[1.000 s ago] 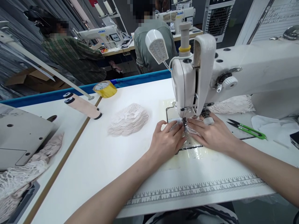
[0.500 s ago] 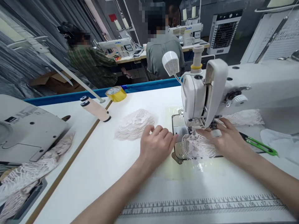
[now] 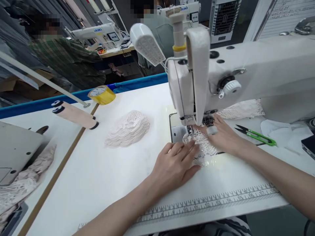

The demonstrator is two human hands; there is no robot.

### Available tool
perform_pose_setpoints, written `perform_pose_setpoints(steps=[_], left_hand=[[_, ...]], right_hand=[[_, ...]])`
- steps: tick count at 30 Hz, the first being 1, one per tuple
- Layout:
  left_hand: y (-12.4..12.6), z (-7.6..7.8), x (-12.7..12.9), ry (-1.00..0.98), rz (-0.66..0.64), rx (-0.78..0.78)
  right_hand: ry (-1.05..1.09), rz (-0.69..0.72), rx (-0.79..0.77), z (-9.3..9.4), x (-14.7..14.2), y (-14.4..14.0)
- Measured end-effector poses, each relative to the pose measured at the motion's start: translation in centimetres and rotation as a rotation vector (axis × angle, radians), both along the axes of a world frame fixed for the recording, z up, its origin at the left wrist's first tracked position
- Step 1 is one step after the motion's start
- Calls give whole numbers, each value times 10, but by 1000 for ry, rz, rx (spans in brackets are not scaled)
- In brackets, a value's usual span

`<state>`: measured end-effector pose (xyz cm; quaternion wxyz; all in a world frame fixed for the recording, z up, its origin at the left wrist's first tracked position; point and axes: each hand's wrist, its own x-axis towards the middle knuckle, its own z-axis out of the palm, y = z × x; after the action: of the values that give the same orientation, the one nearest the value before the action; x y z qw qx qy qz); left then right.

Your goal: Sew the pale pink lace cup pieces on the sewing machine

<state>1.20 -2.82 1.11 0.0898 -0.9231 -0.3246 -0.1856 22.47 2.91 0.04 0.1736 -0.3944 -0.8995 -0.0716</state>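
Observation:
A piece of pale pink lace (image 3: 203,144) lies under the presser foot of a white sewing machine (image 3: 182,91). My left hand (image 3: 176,162) rests on the lace's left edge, fingers stretched out and thumb apart. Right of the needle, my right hand (image 3: 225,136) presses on the same lace; its fingers reach behind the machine head and their tips are partly hidden. A stack of scalloped lace pieces (image 3: 129,129) sits on the white table to the left. Behind my right hand, more lace (image 3: 243,109) trails under the machine arm.
Green-handled thread snips (image 3: 258,135) and white cloth (image 3: 285,131) lie at right. Yellow tape (image 3: 102,95) and pink thread spools (image 3: 75,114) are at the back left. A ruler strip (image 3: 209,205) runs along the front edge. Two people sit at machines beyond the table.
My left hand has uncurled and moved right onto the lace, near the needle. The lace under the foot now shows less on its left side. The view has shifted.

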Motion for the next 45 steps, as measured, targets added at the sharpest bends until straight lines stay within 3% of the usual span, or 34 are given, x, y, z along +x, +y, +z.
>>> perform_pose_setpoints(steps=[6,11,17,20,24,27,33,45], left_hand=[[8,16,-11,-11,211,242],[0,10,-3,36,155,-17],[13,13,-14,108,351,40],[14,14,-16,34,270,49],[10,6,-9,-29,71,-89],[10,0,-4,-43,18,-76],[12,-3,-2,-52,32,-59],[8,-10,-4,25,78,15]], right_hand=[[72,-5,186,8,10,-3],[-6,77,196,9,15,-5],[-29,129,192,16,8,-19],[-17,180,186,12,3,-26],[-16,209,200,4,-1,-29],[8,194,197,4,-2,-28],[12,201,124,7,-4,-26],[-6,185,138,5,-3,-28]])
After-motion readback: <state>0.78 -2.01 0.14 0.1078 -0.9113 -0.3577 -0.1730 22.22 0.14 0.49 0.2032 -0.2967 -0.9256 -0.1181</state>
